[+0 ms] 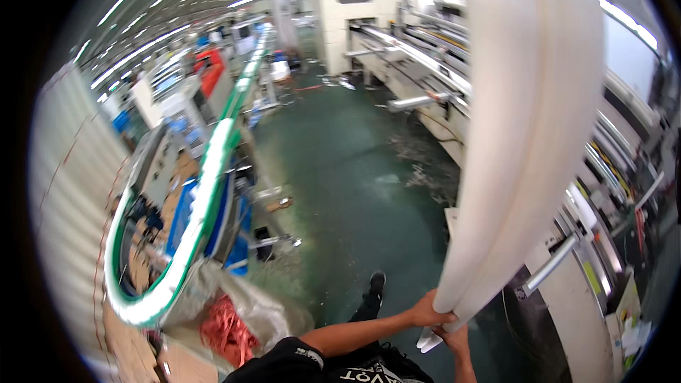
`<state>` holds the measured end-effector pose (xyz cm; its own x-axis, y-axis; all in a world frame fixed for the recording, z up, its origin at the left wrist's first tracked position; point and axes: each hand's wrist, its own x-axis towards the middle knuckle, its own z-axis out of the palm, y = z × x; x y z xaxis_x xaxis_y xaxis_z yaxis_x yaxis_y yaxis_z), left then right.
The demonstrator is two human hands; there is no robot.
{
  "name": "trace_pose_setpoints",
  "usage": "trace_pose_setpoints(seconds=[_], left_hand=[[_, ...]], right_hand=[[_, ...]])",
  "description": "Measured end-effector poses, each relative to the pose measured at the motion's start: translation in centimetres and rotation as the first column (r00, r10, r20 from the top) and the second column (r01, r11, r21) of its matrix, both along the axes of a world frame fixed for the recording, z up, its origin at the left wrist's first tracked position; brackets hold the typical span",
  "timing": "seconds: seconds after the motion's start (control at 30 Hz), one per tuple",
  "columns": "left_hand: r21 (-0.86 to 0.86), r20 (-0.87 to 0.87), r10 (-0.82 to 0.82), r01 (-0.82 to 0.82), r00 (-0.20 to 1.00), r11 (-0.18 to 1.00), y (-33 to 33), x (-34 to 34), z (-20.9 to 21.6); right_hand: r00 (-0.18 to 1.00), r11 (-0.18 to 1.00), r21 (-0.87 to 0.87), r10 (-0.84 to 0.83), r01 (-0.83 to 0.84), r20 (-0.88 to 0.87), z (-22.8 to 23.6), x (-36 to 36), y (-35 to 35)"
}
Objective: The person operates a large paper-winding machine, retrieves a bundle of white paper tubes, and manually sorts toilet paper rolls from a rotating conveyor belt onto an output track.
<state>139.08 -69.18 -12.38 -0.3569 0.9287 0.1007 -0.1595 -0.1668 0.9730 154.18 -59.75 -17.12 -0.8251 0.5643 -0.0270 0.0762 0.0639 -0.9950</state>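
Clasped at their lower end by left hand [427,310] and, just below, right hand [456,339], long white tubes [523,149] rise toward my view's upper right.

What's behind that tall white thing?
Machine parts show on both sides of the white thing, with green floor to its left. Whatever's straight behind is covered.

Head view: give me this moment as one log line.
left hand: grips white bundle near lower end; right hand: grips it too, lower in view; bundle: runs past top edge; left side: conveyor, red strands in bag
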Motion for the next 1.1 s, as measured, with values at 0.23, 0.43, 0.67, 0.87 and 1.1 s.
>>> trace_pose_setpoints(seconds=[0.23, 0.43, 0.67, 0.87, 1.1], left_hand=[[0.184, 0.323, -0.096, 0.037, 0.941, 0.982, 12.0, -18.3, -1.9], [0.335, 0.464, -0.474, 0.347, 0.748, 0.876, 25.4, -27.7, 7.1], [0.456, 0.544, -0.563, 0.344, 0.622, 0.821, 42.2, -39.7, 12.6], [0.562, 0.625, -0.548, 0.166, 0.556, 0.81, 65.6, -50.8, 16.4], [0.639, 0.603, -0.505, 0.005, 0.617, 0.769, 88.2, -61.8, 27.6]], right_hand=[[0.975, 0.952, 0.289, -0.151, 0.098, 0.165, 2.3, -16.5, 10.7], [0.784, 0.814, 0.499, -0.506, 0.296, 0.36, 12.7, -22.4, 16.3], [0.73, 0.739, 0.653, -0.537, 0.166, 0.423, 22.0, -26.9, 27.5], [0.622, 0.654, 0.755, -0.61, 0.046, 0.49, 29.0, -28.0, 44.2], [0.597, 0.66, 0.751, -0.595, -0.02, 0.539, 43.0, -30.1, 67.3]])
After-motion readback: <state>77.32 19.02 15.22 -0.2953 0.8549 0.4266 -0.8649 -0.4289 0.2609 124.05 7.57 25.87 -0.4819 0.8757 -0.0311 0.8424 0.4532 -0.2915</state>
